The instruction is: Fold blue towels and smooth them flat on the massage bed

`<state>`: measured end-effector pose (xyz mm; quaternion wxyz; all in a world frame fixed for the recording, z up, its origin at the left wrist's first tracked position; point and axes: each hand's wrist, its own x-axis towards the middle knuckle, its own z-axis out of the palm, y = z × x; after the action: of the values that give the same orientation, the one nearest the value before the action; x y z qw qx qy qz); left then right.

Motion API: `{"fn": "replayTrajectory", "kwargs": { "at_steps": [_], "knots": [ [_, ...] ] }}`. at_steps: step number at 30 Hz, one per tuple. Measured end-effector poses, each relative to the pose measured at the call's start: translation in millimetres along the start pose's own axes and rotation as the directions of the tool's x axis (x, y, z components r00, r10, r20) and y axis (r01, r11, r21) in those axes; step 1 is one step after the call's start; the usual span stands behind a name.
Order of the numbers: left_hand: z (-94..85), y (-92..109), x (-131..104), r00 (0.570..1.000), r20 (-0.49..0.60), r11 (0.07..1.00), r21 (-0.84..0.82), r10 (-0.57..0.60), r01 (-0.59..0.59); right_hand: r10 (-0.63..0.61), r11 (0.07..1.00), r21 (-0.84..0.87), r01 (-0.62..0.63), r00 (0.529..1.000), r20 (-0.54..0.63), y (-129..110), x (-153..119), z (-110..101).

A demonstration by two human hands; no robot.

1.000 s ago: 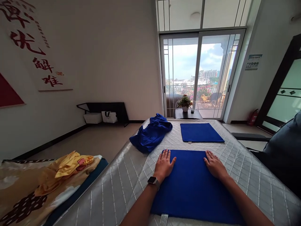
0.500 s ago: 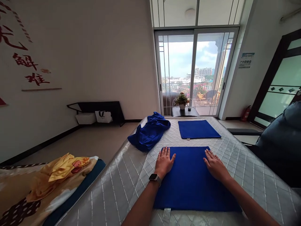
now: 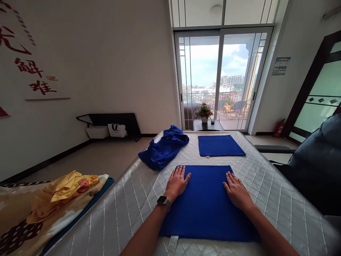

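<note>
A flat blue cloth cover (image 3: 207,206) lies spread before me on a silver quilted mattress (image 3: 106,220), a white tag (image 3: 173,243) sticking out at its near edge. My left hand (image 3: 178,182) rests flat on its far left corner, fingers stretched out. On the far right corner lies my right hand (image 3: 236,188), also flat with the palm down. Beyond them sits a second flat blue cloth cover (image 3: 221,145) with a small tag. To its left is a crumpled heap of blue cloth (image 3: 163,147). Neither hand grips anything.
Bedding with a yellow cloth (image 3: 68,185) is at the lower left. A black padded chair (image 3: 317,153) stands on the right. Past the mattress are a small table with a potted plant (image 3: 204,113) and a sliding glass door. A white bag (image 3: 117,130) sits by the wall.
The view has shifted slightly, so the mattress and cloths appear a little further left. Both hands stay flat on the same corners of the near blue cover.
</note>
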<state>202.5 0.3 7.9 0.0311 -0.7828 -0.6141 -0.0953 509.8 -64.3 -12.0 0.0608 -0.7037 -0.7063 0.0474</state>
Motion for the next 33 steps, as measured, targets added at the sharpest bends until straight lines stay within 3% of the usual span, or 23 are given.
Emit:
{"fn": "replayTrajectory", "kwargs": {
  "at_steps": [5,8,10,13,17,20,24,33],
  "knots": [
    [-0.5,-4,5,0.998,0.054,0.999,0.036,-0.014,0.012,0.009,0.999,0.037,-0.009,1.0,-0.002,-5,-3,-7],
    [-8.1,6,9,0.997,0.069,0.995,0.087,-0.046,0.04,0.018,0.999,0.039,-0.018,1.0,-0.001,-9,-5,-11],
    [-13.1,27,9,0.998,0.052,0.997,0.071,-0.024,0.021,0.024,0.999,0.03,-0.024,1.0,-0.002,-10,-6,-13],
    [-12.8,78,1,0.991,0.051,0.991,-0.048,0.127,-0.125,0.022,1.0,0.01,-0.022,1.0,-0.005,-11,-7,-14],
    [1.8,148,-16,0.93,-0.027,0.912,-0.185,0.366,-0.365,-0.015,0.999,-0.034,0.015,1.0,0.007,-7,-7,-11],
    [9.7,170,-23,0.912,-0.035,0.885,-0.23,0.41,-0.406,-0.077,0.995,-0.063,0.078,0.997,0.016,-3,-7,-7],
    [5.9,150,-24,0.931,-0.01,0.912,-0.196,0.366,-0.36,-0.038,0.999,-0.026,0.037,0.999,-0.02,-2,-4,-4],
    [-19.2,36,-37,0.986,0.089,0.986,-0.102,0.139,-0.13,-0.001,1.0,-0.005,0.001,1.0,-0.017,-2,-3,-2]
  ]
}}
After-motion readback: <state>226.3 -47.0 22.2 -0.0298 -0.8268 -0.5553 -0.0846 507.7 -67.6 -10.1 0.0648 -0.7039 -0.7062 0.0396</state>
